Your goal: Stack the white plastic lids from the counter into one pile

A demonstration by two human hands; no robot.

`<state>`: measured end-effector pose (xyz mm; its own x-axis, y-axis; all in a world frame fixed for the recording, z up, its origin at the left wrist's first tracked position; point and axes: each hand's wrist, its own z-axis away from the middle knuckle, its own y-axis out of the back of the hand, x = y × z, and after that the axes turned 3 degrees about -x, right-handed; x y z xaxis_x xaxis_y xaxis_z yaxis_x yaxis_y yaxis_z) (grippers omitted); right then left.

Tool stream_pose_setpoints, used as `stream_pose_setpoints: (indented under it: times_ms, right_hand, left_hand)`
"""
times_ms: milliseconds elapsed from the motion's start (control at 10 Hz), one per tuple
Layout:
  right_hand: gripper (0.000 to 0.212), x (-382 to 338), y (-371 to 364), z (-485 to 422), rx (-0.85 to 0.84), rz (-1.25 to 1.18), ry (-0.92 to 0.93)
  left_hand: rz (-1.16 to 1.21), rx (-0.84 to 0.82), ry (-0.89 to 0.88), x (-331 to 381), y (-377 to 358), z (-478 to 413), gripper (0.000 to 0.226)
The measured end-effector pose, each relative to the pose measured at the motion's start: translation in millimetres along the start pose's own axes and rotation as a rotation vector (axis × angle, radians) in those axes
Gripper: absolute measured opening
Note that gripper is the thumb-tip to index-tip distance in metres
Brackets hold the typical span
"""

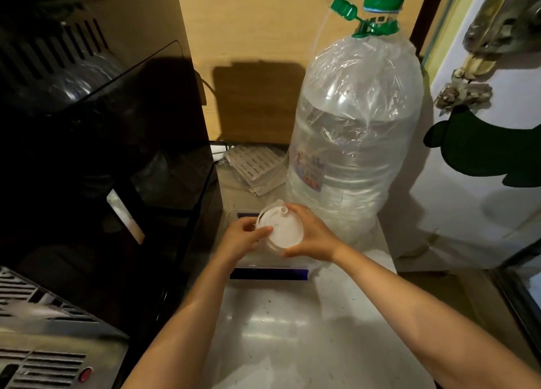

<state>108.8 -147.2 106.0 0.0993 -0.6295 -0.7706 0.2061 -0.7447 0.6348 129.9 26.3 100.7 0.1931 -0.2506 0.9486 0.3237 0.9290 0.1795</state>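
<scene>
A pile of round white plastic lids (283,230) with a small spout on top is held between both hands, just above a clear container with blue clips (269,273). My left hand (241,237) grips the pile's left edge, thumb resting on the top lid. My right hand (313,235) cups the right edge, fingers curled round the rim. How many lids are in the pile I cannot tell. The pale counter (281,330) lies below.
A large water bottle (354,136) wrapped in plastic, green cap on top, stands right behind the hands. A black appliance (111,160) fills the left side. White slotted trays (254,166) lie at the back. A white fridge door (483,160) is on the right.
</scene>
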Motion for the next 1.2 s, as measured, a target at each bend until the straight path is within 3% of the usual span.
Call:
stream_pose_setpoints:
  times_ms: [300,600,1000,1100,1200]
  right_hand:
    - [0.096,27,-29,-29,-0.113,0.123,-0.105]
    - [0.092,34,-45,-41,-0.176,0.138,-0.215]
    - [0.092,30,-48,-43,-0.194,0.163,-0.242]
    - [0.104,27,-45,-42,-0.203,0.180,-0.264]
    - [0.100,24,-36,-41,-0.166,0.164,-0.235]
  left_hand:
    - [-0.409,-0.027,0.156,-23,-2,-32,0.007]
    - [-0.525,-0.068,0.212,-26,-8,-39,0.027]
    - [-0.604,-0.057,0.219,-29,-13,-38,0.024]
    - [-0.648,-0.023,0.174,-28,-12,-38,0.029]
    - [-0.677,0.059,0.058,-19,-11,-38,0.045]
